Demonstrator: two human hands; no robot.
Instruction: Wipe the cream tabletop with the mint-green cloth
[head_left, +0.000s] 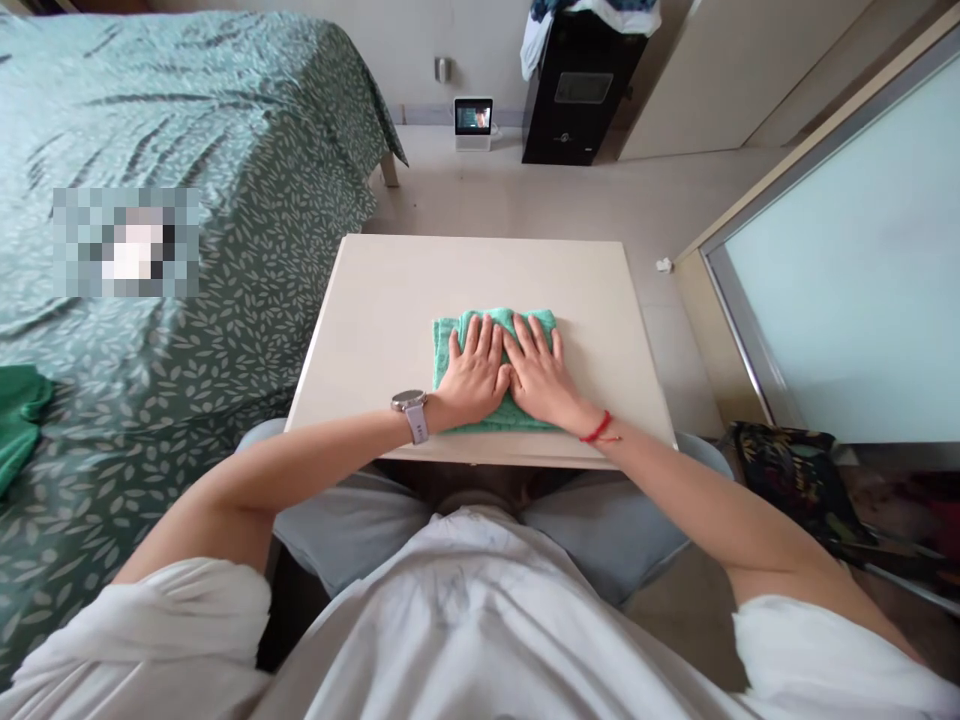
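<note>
Cream tabletop (pixel 480 275), mid-frame, is supporting folded green towel (pixel 513 414); left hand (pixel 472 378), right hand (pixel 541 376) lying flat (gripping nothing), probably steadying folds.

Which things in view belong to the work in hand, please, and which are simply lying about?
In use:
green towel, under the left hand and right hand
table beneath it

Just around:
green cloth on the bed
small screen by the wall
black cabinet

left hand (pixel 471 385): palm down, flat, fingers (pixel 486 334) extended forward, slightly spread | right hand (pixel 541 380): palm down, flat, fingers likewise | thumbs (pixel 504 378) close together | left arm (pixel 322 455) and right arm (pixel 675 482): angled inward, elbows (pixel 240 490) bent outward
</note>
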